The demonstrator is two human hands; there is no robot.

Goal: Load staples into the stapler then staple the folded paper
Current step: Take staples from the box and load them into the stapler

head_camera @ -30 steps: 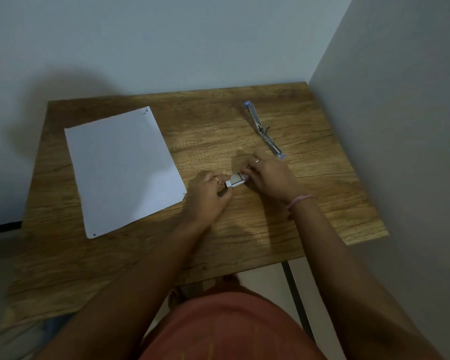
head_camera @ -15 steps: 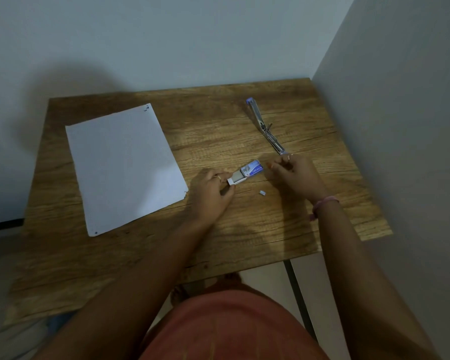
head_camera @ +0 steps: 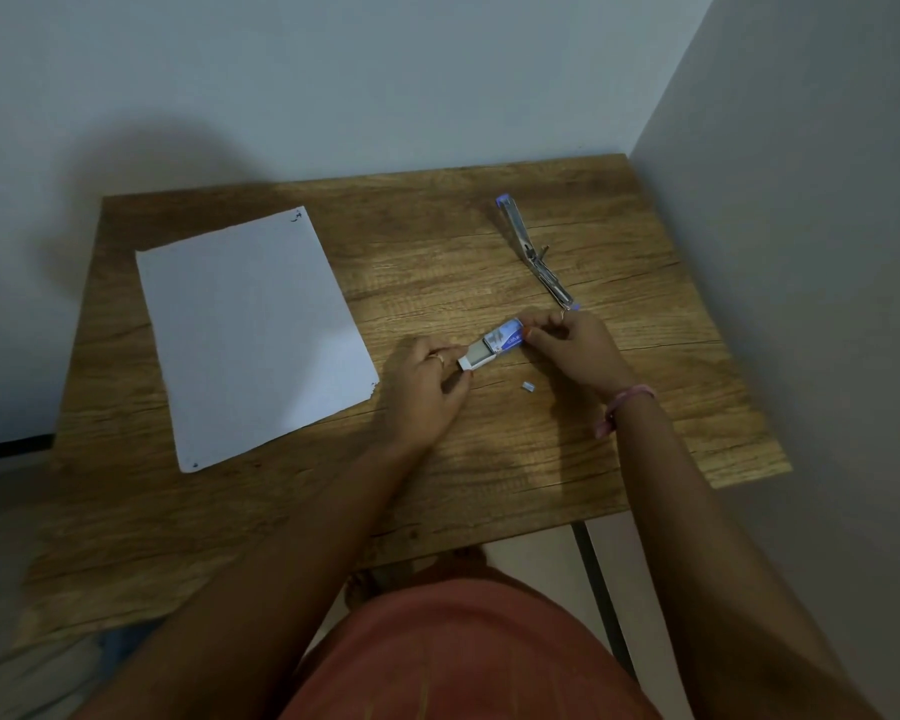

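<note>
Back on staple box point(head_camera: 493, 345) w/ right hand point(head_camera: 575, 350), pinching sleeve; left hand point(head_camera: 427, 387) grips tray end. Stapler point(head_camera: 536, 254) open beyond, paper point(head_camera: 250, 330) left. Risk: hard tug spills staples.

- one wooden table point(head_camera: 515, 459)
- one sheet of white paper point(head_camera: 250, 330), lying flat on the table
- one stapler point(head_camera: 533, 252), swung open into a long line
- one staple box point(head_camera: 492, 348), made of two parts: one blue sleeve and one white inner tray partly slid out
- one small loose strip of staples point(head_camera: 529, 387) on the table
- two hands: one left hand point(head_camera: 427, 392) pinching the white tray end, one right hand point(head_camera: 572, 350) pinching the blue sleeve end
- two rings, one on each hand
- one pink band point(head_camera: 625, 405) on the right wrist
- two walls meeting at one corner
- one dark table leg point(head_camera: 601, 589)
</note>
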